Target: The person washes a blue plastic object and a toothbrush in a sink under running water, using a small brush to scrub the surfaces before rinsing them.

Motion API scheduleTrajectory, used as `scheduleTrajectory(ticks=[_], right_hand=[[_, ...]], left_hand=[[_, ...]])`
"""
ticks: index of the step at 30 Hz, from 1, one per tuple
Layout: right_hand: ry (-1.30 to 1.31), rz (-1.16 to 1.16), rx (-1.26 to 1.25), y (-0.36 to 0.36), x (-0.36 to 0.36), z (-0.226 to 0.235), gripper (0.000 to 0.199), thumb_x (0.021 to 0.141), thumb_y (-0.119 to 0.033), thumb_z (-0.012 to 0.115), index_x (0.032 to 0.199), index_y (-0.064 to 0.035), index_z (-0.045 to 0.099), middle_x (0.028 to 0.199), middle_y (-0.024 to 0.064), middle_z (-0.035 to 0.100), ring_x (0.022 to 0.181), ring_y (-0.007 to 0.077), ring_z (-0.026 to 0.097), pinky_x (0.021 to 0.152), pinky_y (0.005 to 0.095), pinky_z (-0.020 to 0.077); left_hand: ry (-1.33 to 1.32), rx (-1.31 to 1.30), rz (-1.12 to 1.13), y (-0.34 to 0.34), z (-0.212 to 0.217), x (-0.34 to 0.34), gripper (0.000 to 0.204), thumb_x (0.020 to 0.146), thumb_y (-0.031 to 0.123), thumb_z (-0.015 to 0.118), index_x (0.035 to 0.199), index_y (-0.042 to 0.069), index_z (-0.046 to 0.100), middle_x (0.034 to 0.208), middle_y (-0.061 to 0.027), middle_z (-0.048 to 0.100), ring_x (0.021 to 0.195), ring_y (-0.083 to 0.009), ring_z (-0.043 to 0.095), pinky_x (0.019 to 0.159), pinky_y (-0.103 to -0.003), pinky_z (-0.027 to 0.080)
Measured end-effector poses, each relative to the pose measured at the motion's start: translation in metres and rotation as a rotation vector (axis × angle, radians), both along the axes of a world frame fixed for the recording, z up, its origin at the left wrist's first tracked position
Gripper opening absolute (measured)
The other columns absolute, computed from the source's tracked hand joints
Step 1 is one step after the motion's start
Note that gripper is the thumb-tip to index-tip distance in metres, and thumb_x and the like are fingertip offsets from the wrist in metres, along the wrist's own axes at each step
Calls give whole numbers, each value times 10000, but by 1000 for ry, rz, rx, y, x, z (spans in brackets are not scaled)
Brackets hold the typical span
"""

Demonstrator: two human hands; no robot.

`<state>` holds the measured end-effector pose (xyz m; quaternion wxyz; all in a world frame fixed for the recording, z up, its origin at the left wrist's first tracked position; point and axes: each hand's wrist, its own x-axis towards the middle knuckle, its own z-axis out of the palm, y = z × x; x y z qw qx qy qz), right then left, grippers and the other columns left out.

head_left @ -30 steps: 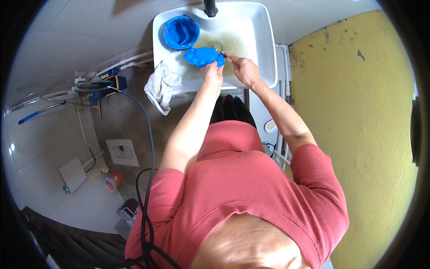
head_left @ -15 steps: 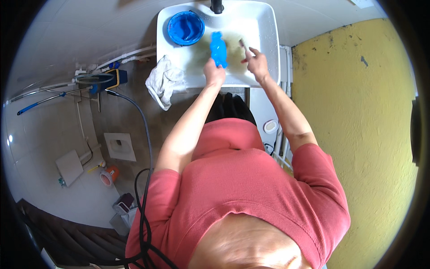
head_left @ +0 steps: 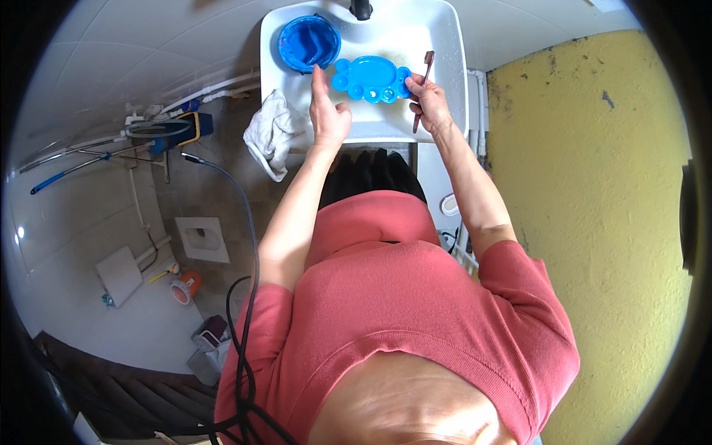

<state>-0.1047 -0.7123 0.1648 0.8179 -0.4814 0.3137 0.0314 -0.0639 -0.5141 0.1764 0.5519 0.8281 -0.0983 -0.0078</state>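
Palette: bright blue plastic paint palette (head_left: pixel 373 72), a broad oval in the middle, round wells along its scalloped near side and ends, pale glints in two near wells
Palette's place: over the middle of the white sink (head_left: pixel 447 44), inside all four edges
Right hand (head_left: pixel 432 109): fingers closed on the palette's right end, also holding a slim reddish-brown toothbrush (head_left: pixel 429 61) that slants toward the sink's right edge
Left hand (head_left: pixel 328 119): fingers stretched out, thumb spread wide, nothing in it, just beside the bucket; whether they touch, cannot tell
Bucket: round, blue (head_left: pixel 288 62), in the sink's far left corner, near the palette's left end
Faucet: black (head_left: pixel 361 9), at the far edge
Cloth: crumpled, whitish (head_left: pixel 268 133), draped over the near left corner, left of the left hand
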Motion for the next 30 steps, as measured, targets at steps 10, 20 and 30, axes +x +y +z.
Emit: scheduleTrajectory(ticks=[10, 20, 30], right_hand=[[1, 19, -64, 2, 13, -5, 188, 847, -85, 545, 1021, -62, 613, 738, 2, 597, 612, 67, 531, 406, 193, 253], [-13, 24, -123, 1, 15, -10, 191, 860, -102, 541, 1036, -72, 610, 751, -17, 602, 599, 50, 526, 400, 179, 241], [-59, -44, -244, -8, 15, 4, 192, 856, -100, 550, 1024, -85, 642, 712, -29, 577, 437, 16, 289, 383, 172, 209]], left_hand=[[618, -648, 63, 2, -6, 11, 323, 847, 14, 474, 1167, 21, 432, 993, -102, 561, 944, -188, 569, 837, -329, 479], [654, -525, 23, 6, -2, 28, 165, 847, 3, 485, 992, -27, 558, 882, -112, 601, 763, -176, 619, 693, -289, 537], [841, -479, -176, 9, 6, 37, 227, 802, -26, 569, 1014, -90, 521, 954, -164, 603, 826, -239, 633, 759, -322, 550]])
